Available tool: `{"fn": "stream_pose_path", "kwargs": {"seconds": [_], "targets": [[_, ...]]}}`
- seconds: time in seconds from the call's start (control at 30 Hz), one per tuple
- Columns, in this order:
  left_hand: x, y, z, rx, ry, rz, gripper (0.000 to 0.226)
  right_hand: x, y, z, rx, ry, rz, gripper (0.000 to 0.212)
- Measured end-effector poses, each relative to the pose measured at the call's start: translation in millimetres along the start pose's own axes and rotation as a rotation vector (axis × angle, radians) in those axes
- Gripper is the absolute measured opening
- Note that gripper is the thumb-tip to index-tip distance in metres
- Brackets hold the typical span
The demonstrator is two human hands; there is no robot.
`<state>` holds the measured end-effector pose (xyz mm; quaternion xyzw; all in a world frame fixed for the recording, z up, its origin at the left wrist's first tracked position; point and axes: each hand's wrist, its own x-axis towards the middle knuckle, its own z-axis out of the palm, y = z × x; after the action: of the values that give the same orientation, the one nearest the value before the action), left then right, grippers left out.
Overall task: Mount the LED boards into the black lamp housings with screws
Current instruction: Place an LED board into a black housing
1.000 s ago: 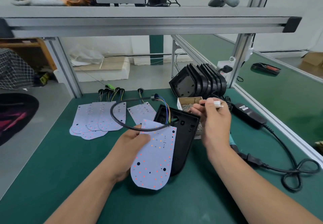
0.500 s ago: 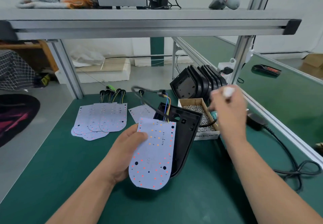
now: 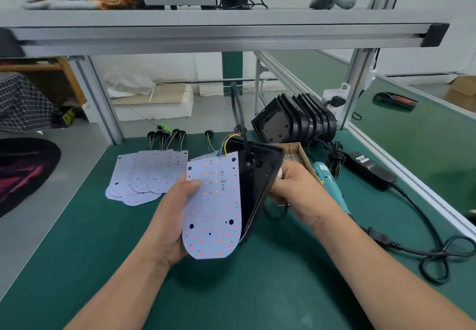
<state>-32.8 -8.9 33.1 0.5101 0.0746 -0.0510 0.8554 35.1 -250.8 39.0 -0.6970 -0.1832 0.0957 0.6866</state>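
Bare green mat [image 3: 231, 293] in front; screw box [image 3: 302, 149], screwdriver [image 3: 327, 178], cable [image 3: 422, 226] crowd right.

The left hand [image 3: 171, 216] holds a white, round-ended LED board [image 3: 213, 206], thumb on its face, while the right hand [image 3: 296, 190] grips the tilted black plastic lamp housing [image 3: 257, 175] just beside it. Coloured wires [image 3: 228, 141] rise from the board's top edge.

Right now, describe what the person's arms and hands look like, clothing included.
The left hand and right hand are bare: no gloves, rings or watch show. The left forearm and right forearm are bare too, no sleeve in view. A small white patch shows by the right hand; I cannot tell what it is.
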Motion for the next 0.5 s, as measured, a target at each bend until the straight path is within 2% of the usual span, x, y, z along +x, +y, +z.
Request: {"fn": "stream_pose_path", "kwargs": {"seconds": [0.07, 0.13, 0.17, 0.23, 0.3, 0.4, 0.5], "targets": [[0, 2, 1, -0.025, 0.025, 0.006, 0.032, 2, -2, -6, -0.124, 0.081, 0.046, 0.015], [3, 8, -2, -0.09, 0.087, 0.037, 0.027, 3, -8, -19, -0.186, 0.315, 0.082, 0.007], [4, 14, -5, -0.121, 0.122, 0.07, 0.028, 4, -11, -28, -0.114, 0.436, 0.087, 0.006], [6, 25, -12, -0.152, 0.163, 0.13, 0.023, 3, -13, -46, 0.138, 0.631, 0.059, 0.026], [7, 28, -16, -0.143, 0.157, 0.135, 0.021, 1, -13, -56, 0.384, 0.782, 0.034, 0.036], [7, 16, -10, -0.03, 0.131, 0.096, 0.026, 2, -11, -51, 0.559, 0.8, -0.003, 0.037], [3, 5, 2, 0.049, 0.063, 0.11, 0.028, 5, -10, -34, 0.379, 0.6, -0.073, 0.031]]}}
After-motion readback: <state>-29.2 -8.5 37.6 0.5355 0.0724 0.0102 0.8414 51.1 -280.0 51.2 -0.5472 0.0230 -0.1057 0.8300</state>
